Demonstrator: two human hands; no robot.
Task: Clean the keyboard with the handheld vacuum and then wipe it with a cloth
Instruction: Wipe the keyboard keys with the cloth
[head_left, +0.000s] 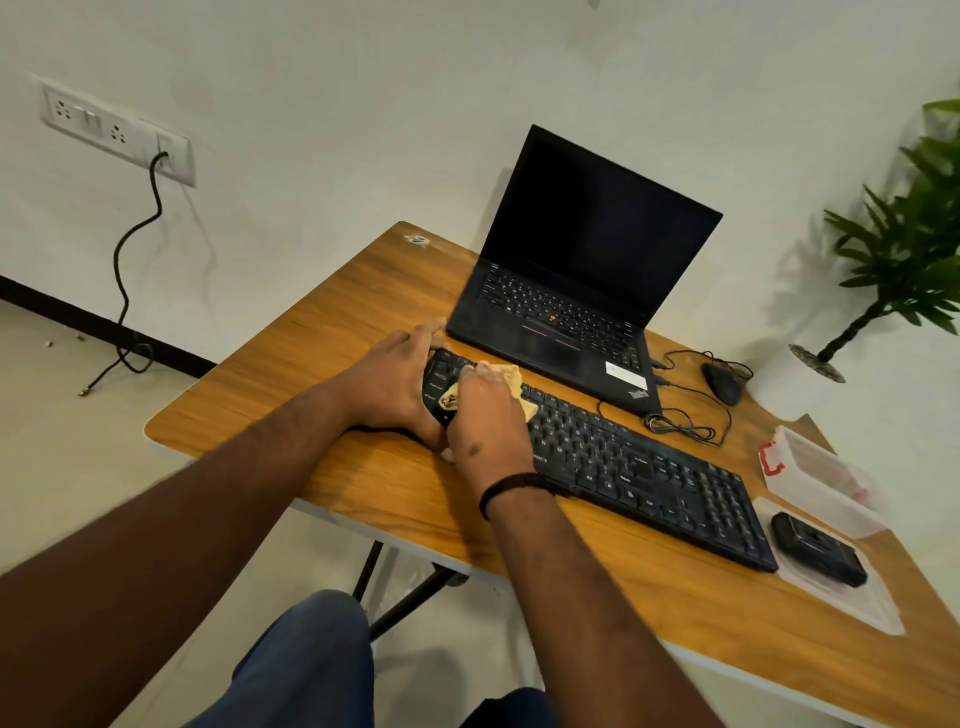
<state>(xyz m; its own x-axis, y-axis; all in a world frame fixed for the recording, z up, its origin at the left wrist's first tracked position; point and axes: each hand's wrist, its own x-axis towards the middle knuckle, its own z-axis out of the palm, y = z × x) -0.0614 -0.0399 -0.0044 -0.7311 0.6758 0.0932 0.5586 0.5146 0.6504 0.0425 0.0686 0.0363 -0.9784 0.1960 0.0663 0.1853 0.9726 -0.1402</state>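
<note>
A black keyboard (639, 467) lies diagonally across the wooden table (322, 332). My left hand (395, 384) grips the keyboard's left end. My right hand (488, 421) presses a crumpled yellow cloth (514, 379) onto the keys near that same end; most of the cloth is hidden under the hand. The black handheld vacuum (818, 548) rests on a clear lid at the table's right, just past the keyboard's right end, with neither hand near it.
An open black laptop (582, 270) stands behind the keyboard. A wired mouse (722, 382) and coiled cable (680, 423) lie to its right. A clear plastic box (815, 478) sits at the right edge. A potted plant (893, 260) stands beyond the table's far right corner.
</note>
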